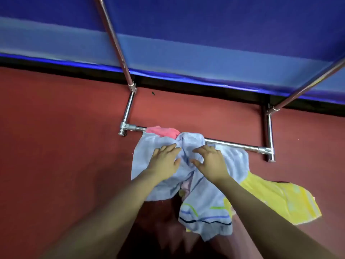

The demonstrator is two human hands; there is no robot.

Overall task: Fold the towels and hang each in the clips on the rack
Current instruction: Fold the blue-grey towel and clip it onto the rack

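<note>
A crumpled pale blue towel (203, 199) with coloured stripes near its hem lies heaped on the red floor against the bottom bar (231, 144) of a chrome rack. My left hand (165, 161) rests on its left part with fingers spread. My right hand (209, 161) lies on the bunched middle, fingers bent into the cloth. A pink towel (160, 131) peeks out behind the heap by the bar. A yellow towel (280, 199) spreads out to the right, partly under the blue one. No clips are in view.
The rack's two chrome uprights (113, 38) slant up at the left and at the right edge (308, 85). A blue wall (186, 34) with a black skirting stands behind. Red floor (56, 137) stretches left and right.
</note>
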